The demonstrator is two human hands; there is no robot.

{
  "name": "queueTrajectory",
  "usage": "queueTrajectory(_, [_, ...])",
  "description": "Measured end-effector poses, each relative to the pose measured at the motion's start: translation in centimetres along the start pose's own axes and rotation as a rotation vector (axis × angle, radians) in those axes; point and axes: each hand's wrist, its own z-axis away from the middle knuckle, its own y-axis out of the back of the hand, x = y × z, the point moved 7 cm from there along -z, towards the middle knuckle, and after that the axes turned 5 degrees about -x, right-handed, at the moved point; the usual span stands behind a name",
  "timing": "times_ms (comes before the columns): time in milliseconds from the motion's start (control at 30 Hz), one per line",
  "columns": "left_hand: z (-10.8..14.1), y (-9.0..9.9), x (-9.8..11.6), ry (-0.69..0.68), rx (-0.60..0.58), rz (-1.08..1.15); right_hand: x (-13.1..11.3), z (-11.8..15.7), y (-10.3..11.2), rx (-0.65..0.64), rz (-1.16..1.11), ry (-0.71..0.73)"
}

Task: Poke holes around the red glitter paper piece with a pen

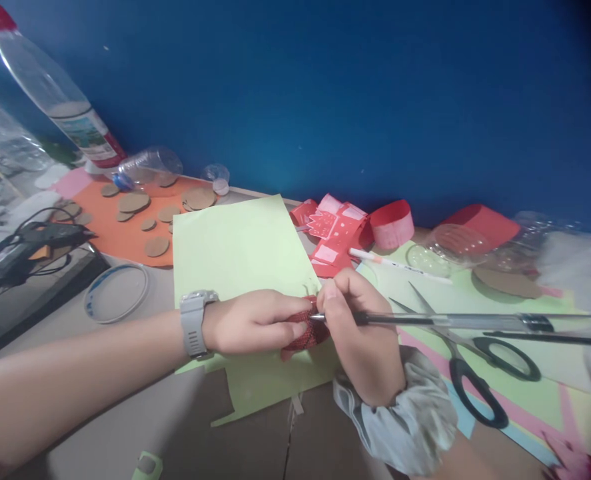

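A light green sheet of paper [240, 250] lies in front of me, with a notch cut in its near edge. On it rests a small red piece with a dark crosshatch pattern [298, 341], partly covered by my fingers. My left hand [255, 323], with a grey watch at the wrist, holds this piece down with its fingertips. My right hand [362, 340] is closed around a clear-barrelled pen [475, 322]; its tip meets the red piece, and its barrel points right. A grey scrunchie [405, 413] circles my right wrist.
Open scissors [468, 350] lie right on coloured sheets, near a white marker [395, 261]. Behind are red paper crafts [340, 227] and a red paper ring [392, 225]. Cardboard discs [156, 247] on orange paper, a tape roll [116, 293], and plastic bottles [58, 100] are left. A blue wall stands behind.
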Motion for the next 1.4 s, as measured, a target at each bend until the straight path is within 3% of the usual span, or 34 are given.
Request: queueTrajectory(1400, [0.01,-0.16,-0.16,-0.002,-0.004,0.005,-0.19,0.0,-0.08,0.008,-0.032,0.009])
